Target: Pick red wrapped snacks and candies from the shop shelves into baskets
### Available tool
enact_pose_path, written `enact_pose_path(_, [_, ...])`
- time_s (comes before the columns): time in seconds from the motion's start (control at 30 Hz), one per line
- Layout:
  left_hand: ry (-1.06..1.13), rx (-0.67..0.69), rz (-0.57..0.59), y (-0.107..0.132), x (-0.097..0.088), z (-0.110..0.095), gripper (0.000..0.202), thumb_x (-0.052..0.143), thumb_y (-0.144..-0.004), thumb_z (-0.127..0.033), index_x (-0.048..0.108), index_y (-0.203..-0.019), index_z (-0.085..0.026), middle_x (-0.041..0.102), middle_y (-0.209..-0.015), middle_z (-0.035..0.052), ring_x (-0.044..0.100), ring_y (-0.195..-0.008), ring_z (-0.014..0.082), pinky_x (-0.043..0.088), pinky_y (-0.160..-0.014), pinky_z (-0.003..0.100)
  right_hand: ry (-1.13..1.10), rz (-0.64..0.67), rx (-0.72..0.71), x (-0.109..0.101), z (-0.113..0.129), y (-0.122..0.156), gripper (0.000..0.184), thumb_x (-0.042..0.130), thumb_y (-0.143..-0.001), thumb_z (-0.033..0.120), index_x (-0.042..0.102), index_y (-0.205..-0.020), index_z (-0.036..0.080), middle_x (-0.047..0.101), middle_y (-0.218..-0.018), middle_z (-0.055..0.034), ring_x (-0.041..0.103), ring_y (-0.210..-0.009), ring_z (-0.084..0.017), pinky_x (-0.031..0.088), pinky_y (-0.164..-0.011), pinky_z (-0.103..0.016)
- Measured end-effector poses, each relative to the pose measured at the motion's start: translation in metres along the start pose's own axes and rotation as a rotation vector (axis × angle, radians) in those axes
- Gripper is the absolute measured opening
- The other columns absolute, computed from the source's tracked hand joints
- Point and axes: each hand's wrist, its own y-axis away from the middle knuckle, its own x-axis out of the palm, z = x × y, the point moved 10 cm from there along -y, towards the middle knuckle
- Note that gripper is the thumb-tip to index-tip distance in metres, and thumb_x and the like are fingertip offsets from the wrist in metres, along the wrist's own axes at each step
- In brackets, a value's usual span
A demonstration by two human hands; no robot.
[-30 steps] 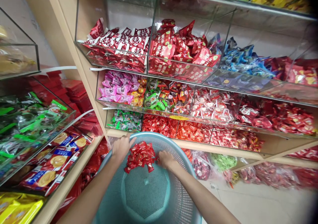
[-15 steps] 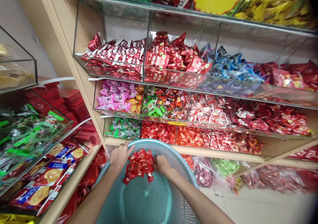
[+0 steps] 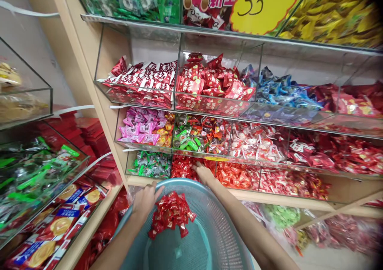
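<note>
A blue-green plastic basket [image 3: 188,185] stands tilted below me against the shelf front. My left hand [image 3: 145,200] is closed over its left rim, thumb side toward the inside. Inside the basket, near its far wall, lies a heap of red wrapped candies [image 3: 172,214]. My right hand [image 3: 204,173] extends over the far rim into a shelf bin of matching red candies [image 3: 183,167]. Its fingers are stretched out at the candies, with the tips partly hidden among them. No candy shows in that hand.
Clear-fronted bins of wrapped sweets rise above, including green-wrapped ones [image 3: 151,164] and orange-red ones [image 3: 231,175]. A wooden upright [image 3: 86,74] stands left, beside another shelf of packaged snacks [image 3: 62,218]. Bagged sweets [image 3: 283,215] lie on the floor at right.
My right hand has moved out of the basket, up and forward into the red candy bin. My left hand stays on the rim. The view has tilted slightly upward.
</note>
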Motion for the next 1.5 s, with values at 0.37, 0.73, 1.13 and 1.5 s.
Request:
enact_pose_path(0.37, [-0.007, 0.006, -0.021, 0.002, -0.003, 0.001, 0.050, 0.021, -0.086, -0.049, 0.052, -0.106, -0.016, 0.064, -0.082, 0.0117, 0.062, -0.076, 0.0244, 0.043, -0.062, 0.029, -0.029, -0.089, -0.058, -0.012, 0.005, 0.001, 0.026, 0.040, -0.082, 0.013, 0.050, -0.106, 0.019, 0.042, -0.115, -0.0102, 0.046, -0.102, -0.018, 0.039, -0.074, -0.025])
enact_pose_path(0.73, [0.009, 0.007, -0.034, 0.003, -0.005, 0.001, 0.055, 0.021, -0.084, -0.053, 0.055, -0.105, -0.015, 0.066, -0.085, 0.0146, 0.062, -0.080, 0.0248, 0.041, -0.075, 0.034, -0.235, 0.069, -0.071, 0.017, 0.049, 0.088, 0.020, 0.048, -0.080, 0.030, 0.054, -0.093, 0.016, 0.059, -0.095, -0.0079, 0.055, -0.085, -0.017, 0.038, -0.072, -0.025])
enact_pose_path(1.13, [0.006, 0.004, -0.043, 0.004, -0.005, 0.000, 0.057, 0.020, -0.084, -0.054, 0.055, -0.105, -0.015, 0.066, -0.085, 0.0147, 0.062, -0.081, 0.0269, 0.041, -0.076, 0.036, -0.107, 0.253, 0.051, 0.068, 0.056, 0.092, 0.023, 0.044, -0.080, 0.015, 0.058, -0.098, 0.014, 0.060, -0.102, -0.0113, 0.056, -0.093, -0.021, 0.043, -0.078, -0.030])
enact_pose_path(1.5, [-0.024, 0.036, -0.075, 0.005, -0.006, 0.000, 0.052, 0.019, -0.085, -0.051, 0.054, -0.102, -0.015, 0.065, -0.079, 0.0130, 0.062, -0.074, 0.0245, 0.042, -0.070, 0.033, -0.216, 0.173, 0.035, 0.067, 0.064, 0.089, 0.031, 0.042, -0.077, 0.008, 0.049, -0.107, 0.014, 0.056, -0.106, -0.0112, 0.056, -0.092, -0.018, 0.042, -0.077, -0.027])
